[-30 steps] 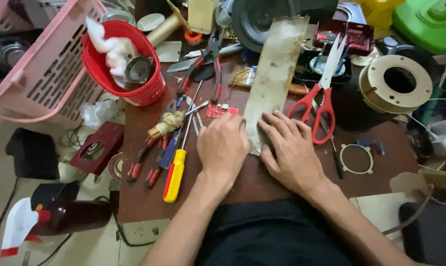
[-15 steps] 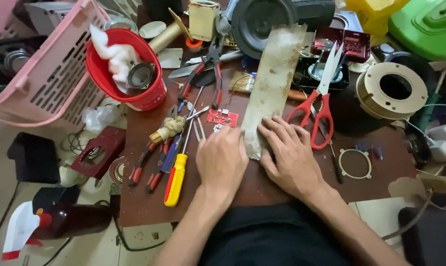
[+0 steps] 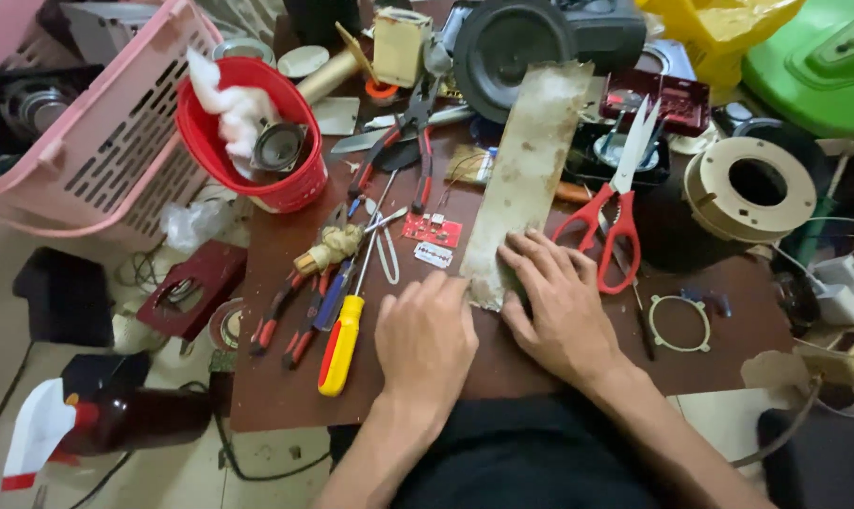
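Note:
A long, worn beige strip (image 3: 526, 170) lies lengthwise on the brown table (image 3: 286, 396), running from a black round speaker down to my hands. My right hand (image 3: 564, 306) rests on the strip's near end with its fingers spread over it. My left hand (image 3: 427, 339) sits just left of that end with curled fingers touching the strip's near corner; the fingertips are hidden. A small red circuit board (image 3: 432, 229) and a white tag (image 3: 434, 254) lie just beyond my left hand.
Left of my hands lie a yellow-handled screwdriver (image 3: 340, 347) and several red-handled tools (image 3: 276, 316). Red scissors (image 3: 615, 212) lie to the right, next to a beige ring (image 3: 752, 184) and a thin wire ring (image 3: 680, 323). A red bowl (image 3: 257, 179) and pink basket (image 3: 97, 141) stand at the left.
My left hand has slid back a little toward me along the strip's near corner. My right hand and the strip stay in place.

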